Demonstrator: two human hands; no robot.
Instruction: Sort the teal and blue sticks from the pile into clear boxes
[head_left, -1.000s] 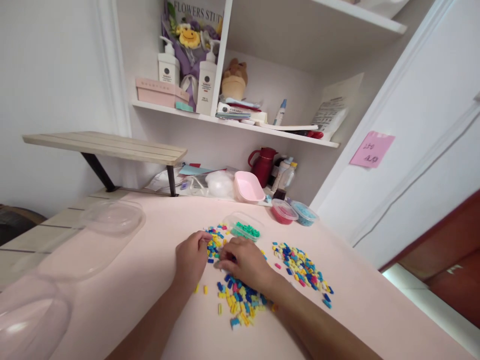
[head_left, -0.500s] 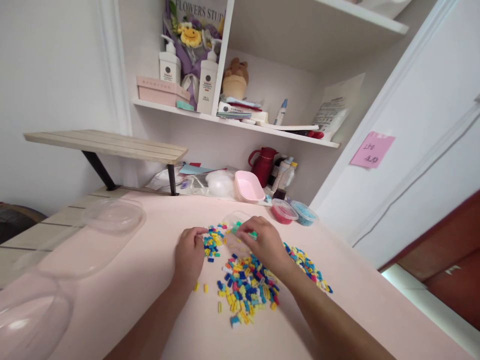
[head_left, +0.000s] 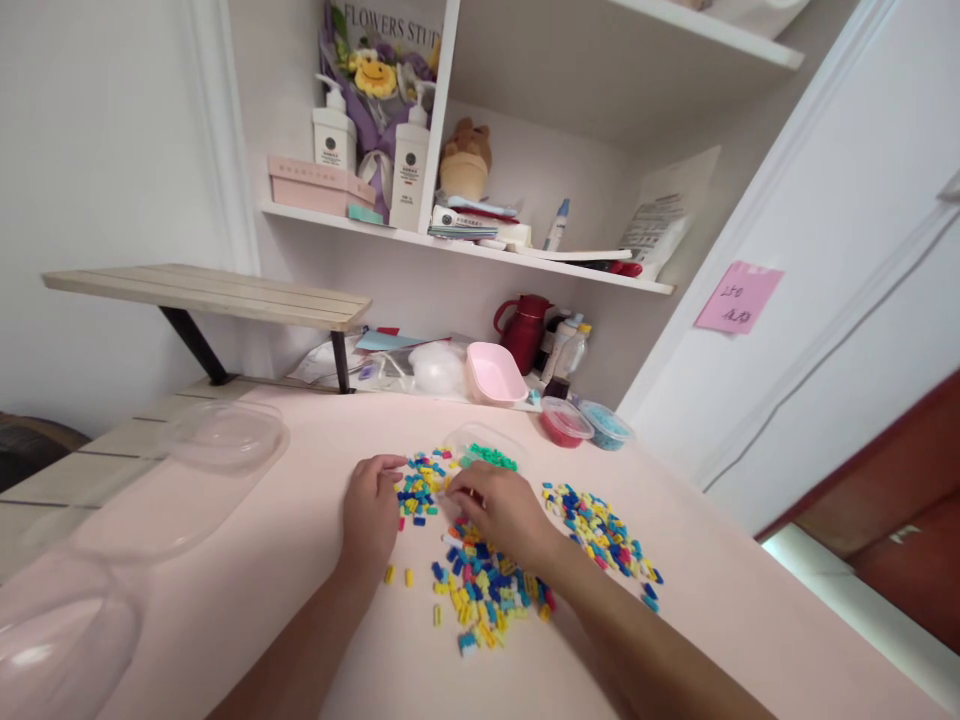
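My left hand lies on the table at the left edge of a small pile of mixed toy building bricks, its index finger stretched toward them and thumb slightly apart. I see nothing held in it. My right hand hovers at that pile's right side, fingertips pinched together; whatever is between them is too small to make out. Just beyond it, green bricks lie in a clear shallow container. A larger mixed brick pile spreads below my right wrist, partly covered by it.
Another brick pile lies to the right. Lidded tubs of red pieces and blue pieces stand at the back right, near a pink tray. Clear plastic containers sit at left, below a wooden riser.
My right hand has moved from over the green bricks toward the small pile, leftward and nearer me, uncovering the green bricks. My left hand stays about where it was.
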